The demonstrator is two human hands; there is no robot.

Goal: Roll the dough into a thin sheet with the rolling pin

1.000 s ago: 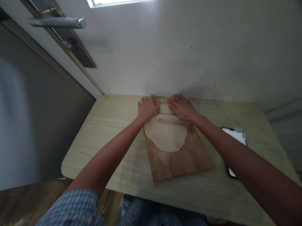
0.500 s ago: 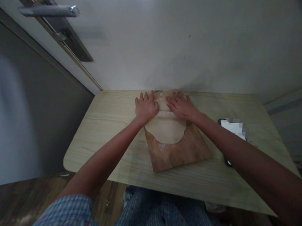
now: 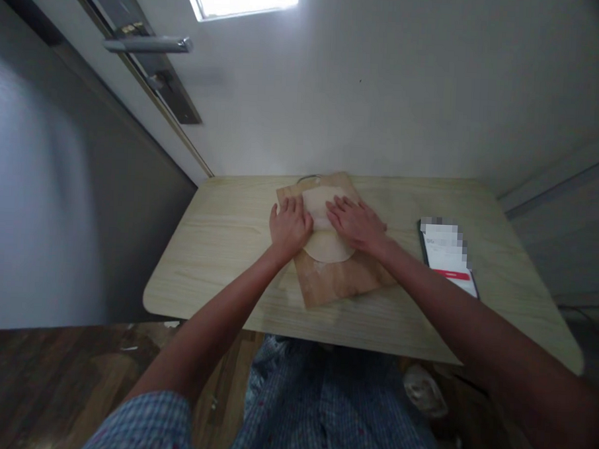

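A flat, pale, rounded sheet of dough [image 3: 329, 247] lies on a brown wooden board [image 3: 332, 283]. Across it, between my hands, runs a pale cylindrical bar, probably a rolling pin [image 3: 320, 220]; its ends are hidden under my hands. My left hand [image 3: 290, 227] rests flat over the left end with its fingers spread. Over the right end and the dough's right side lies my right hand [image 3: 355, 220], palm down, fingers extended.
The board sits on a light wooden table [image 3: 219, 247] against a white door. A phone [image 3: 447, 251] lies to the right, near my right forearm. A metal door handle [image 3: 148, 44] juts out at upper left.
My hands and the pale bar have moved back toward me over the dough, uncovering its far part and the board's far edge. The camera view has shifted, showing more of the bright window.
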